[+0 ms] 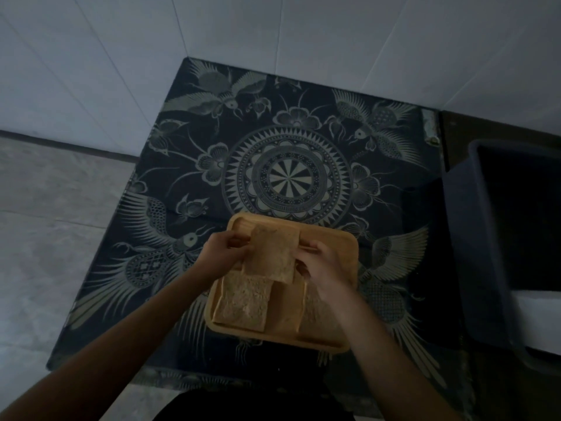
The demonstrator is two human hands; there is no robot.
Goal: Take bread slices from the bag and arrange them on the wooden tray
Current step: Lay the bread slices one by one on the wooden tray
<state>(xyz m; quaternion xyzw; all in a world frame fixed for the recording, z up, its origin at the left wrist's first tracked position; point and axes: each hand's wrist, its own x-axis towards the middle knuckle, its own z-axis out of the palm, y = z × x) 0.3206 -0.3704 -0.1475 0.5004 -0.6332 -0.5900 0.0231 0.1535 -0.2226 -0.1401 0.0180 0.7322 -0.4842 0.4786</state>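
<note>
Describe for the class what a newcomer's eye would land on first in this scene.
First, the bread slice held by its sides between the left hand and right hand, above the wooden tray in the lower centre. Next, the dark patterned cloth under the tray, with its round medallion just beyond. Another slice lies on the tray's near left.

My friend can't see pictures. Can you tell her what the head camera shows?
Two bare hands, left hand and right hand, hold a bread slice over a wooden tray. Another slice already lies on the tray, which sits on a dark cloth patterned with birds.
</note>
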